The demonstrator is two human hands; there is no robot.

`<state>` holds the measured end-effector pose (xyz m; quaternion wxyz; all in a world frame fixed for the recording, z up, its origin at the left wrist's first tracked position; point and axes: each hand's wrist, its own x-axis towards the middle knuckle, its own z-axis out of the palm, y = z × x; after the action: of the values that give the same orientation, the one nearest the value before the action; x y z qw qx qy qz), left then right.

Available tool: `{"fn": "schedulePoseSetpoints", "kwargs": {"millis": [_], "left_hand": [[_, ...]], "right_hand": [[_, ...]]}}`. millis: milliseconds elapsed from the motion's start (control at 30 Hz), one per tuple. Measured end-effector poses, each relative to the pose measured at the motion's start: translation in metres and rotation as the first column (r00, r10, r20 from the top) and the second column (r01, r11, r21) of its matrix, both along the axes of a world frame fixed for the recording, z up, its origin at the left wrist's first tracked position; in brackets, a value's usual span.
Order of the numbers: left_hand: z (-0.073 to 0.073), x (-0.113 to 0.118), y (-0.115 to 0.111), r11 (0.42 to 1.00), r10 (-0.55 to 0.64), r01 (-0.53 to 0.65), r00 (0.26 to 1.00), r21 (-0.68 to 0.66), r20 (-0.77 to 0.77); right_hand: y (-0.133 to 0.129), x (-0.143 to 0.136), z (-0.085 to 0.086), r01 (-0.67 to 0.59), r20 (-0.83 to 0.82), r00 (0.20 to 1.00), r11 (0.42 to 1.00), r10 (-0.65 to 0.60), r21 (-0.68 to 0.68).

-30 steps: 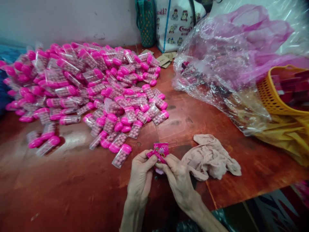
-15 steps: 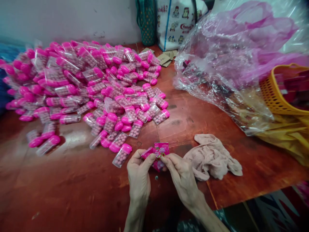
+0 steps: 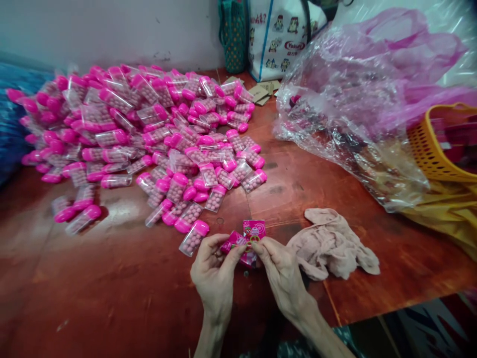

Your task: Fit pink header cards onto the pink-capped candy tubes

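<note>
Over the front of the table, my left hand (image 3: 213,273) pinches a pink printed card (image 3: 234,239) between thumb and fingers. My right hand (image 3: 283,271) pinches the same printed pieces from the other side, its fingertips almost meeting the left thumb. A square pink card part (image 3: 255,227) stands up behind the fingertips; whether it is joined to the tilted part I cannot tell. Close to the fingertips shows a small yellow-green ring shape, too small to name. Just left of my hands lies a clear tube of pink balls with a pink cap (image 3: 194,237).
A large heap of similar capped tubes (image 3: 122,107) covers the back left. Right of my hands lies a crumpled beige cloth (image 3: 333,243). Clear and pink plastic bags (image 3: 335,124) and a yellow basket (image 3: 428,149) fill the right side. Cardboard pieces (image 3: 261,92) and a white bag (image 3: 276,49) sit behind.
The view has shifted slightly, so the scene sits further right. Both hands keep their pinch on the card, whose tilted part shows a little more of its printed face.
</note>
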<state>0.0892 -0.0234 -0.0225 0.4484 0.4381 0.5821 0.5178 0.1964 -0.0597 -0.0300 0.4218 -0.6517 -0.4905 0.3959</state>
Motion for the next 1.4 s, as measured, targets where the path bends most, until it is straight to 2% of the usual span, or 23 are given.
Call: {"fn": "schedulePoseSetpoints", "kwargs": {"millis": [133,233,367,433,500,567,700,833,967,1100,1233,1400], "left_hand": [[-0.003,-0.009,0.0,0.999,-0.044,0.044,0.999,-0.013,0.017],[-0.006,-0.016,0.003,0.99,-0.087,0.102,0.986,-0.102,0.141],[-0.006,-0.022,0.01,0.929,-0.144,0.252,0.92,-0.269,0.365],[-0.006,-0.025,0.013,0.889,-0.195,0.333,0.895,-0.313,0.4],[-0.006,-0.027,0.016,0.877,-0.246,0.376,0.887,-0.299,0.392],[-0.008,-0.029,0.017,0.906,-0.261,0.355,0.898,-0.23,0.354],[-0.013,-0.029,0.016,0.964,-0.191,0.241,0.919,-0.109,0.345],[-0.015,-0.026,0.015,0.978,-0.142,0.187,0.921,-0.091,0.363],[-0.015,-0.021,0.013,0.983,-0.167,0.183,0.923,-0.013,0.347],[-0.019,-0.02,0.01,0.984,-0.166,0.176,0.942,-0.009,0.292],[-0.02,-0.022,0.009,0.986,-0.161,0.168,0.954,-0.006,0.251],[-0.016,-0.02,0.01,0.987,-0.107,0.144,0.918,-0.069,0.382]], "right_hand": [[0.001,0.001,0.0,-0.061,0.032,0.998,0.998,0.059,0.035],[0.001,0.001,-0.001,-0.065,0.06,0.996,0.996,0.062,0.055],[0.002,0.002,-0.003,-0.1,0.121,0.989,0.992,0.09,0.081],[0.003,0.003,-0.002,-0.127,0.154,0.982,0.987,0.111,0.096],[0.004,0.003,-0.001,-0.144,0.166,0.978,0.984,0.125,0.108],[0.003,0.004,0.001,-0.135,0.143,0.983,0.984,0.118,0.115],[0.003,0.005,0.009,-0.076,0.003,0.997,0.99,0.076,0.118],[0.005,0.004,0.013,-0.046,-0.051,0.997,0.997,0.049,0.058],[0.005,0.002,0.01,-0.056,-0.063,0.996,0.998,0.056,0.016],[0.004,0.0,0.009,0.012,-0.08,0.997,1.0,-0.011,0.019],[0.006,0.0,0.011,-0.045,-0.101,0.994,0.998,0.048,0.036],[0.008,-0.003,0.007,-0.053,-0.092,0.994,0.995,0.061,0.083]]}}
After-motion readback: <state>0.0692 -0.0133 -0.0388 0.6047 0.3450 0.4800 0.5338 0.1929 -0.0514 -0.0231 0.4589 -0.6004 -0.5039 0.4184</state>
